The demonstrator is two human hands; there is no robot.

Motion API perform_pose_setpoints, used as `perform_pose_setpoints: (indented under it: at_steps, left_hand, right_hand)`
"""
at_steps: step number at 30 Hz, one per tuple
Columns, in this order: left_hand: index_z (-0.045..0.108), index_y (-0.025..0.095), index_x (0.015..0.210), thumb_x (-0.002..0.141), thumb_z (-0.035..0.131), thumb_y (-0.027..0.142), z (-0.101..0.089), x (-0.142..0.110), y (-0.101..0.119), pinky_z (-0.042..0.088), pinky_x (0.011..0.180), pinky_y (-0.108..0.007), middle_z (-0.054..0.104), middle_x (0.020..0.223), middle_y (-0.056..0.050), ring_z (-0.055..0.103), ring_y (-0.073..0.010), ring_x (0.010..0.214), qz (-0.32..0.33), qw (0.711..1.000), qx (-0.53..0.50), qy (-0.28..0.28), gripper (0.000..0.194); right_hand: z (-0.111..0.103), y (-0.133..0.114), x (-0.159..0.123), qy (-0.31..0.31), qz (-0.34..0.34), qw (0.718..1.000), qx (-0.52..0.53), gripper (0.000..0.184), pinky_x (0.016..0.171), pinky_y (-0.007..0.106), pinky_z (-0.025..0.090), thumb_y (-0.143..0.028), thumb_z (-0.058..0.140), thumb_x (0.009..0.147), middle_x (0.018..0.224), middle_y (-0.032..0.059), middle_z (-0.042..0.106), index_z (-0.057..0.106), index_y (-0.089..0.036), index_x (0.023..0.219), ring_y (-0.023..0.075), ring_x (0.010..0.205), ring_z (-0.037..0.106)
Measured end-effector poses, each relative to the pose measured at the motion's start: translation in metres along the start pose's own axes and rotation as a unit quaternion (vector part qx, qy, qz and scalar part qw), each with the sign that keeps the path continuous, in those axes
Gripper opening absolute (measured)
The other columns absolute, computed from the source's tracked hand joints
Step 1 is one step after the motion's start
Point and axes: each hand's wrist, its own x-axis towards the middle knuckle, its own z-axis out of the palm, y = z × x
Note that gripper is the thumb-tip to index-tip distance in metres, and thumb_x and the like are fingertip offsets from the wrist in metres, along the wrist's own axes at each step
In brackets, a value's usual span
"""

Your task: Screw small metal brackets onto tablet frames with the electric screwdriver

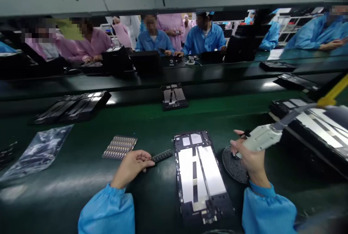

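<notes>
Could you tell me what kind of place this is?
Probably an electronics assembly line in a factory. A tablet-sized device frame lies on a green conveyor belt, the right hand holds an electric screwdriver, and workers in blue and pink smocks sit nearby.

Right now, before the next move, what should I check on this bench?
Electric screwdriver gripped in right hand: ok.
Dark component strip held at its end by left hand: ok.
Metal device frame lying flat, neither hand on it: ok.
Screwdriver bit: cannot tell, hidden behind right hand.
Contents of round dark mesh pad: cannot tell, too small to make out.
</notes>
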Motion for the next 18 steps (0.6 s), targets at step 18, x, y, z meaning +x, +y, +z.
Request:
perform_pose_setpoints:
  at_steps: [18]
  left_hand:
    - [0.075,0.017,0.083,0.056,0.07,0.054,-0.008,0.007,-0.014,0.041,0.057,-0.028,0.066,0.075,-0.004,0.054,-0.016,0.058,0.093,0.983,0.146,0.057,0.046]
  right_hand:
    - [0.01,-0.004,-0.005,-0.037,0.036,0.999,-0.008,0.026,0.043,0.028,0.044,-0.026,0.073,0.072,0.046,-0.0058,0.056,0.058,-0.018,0.092,0.014,0.038,0.051]
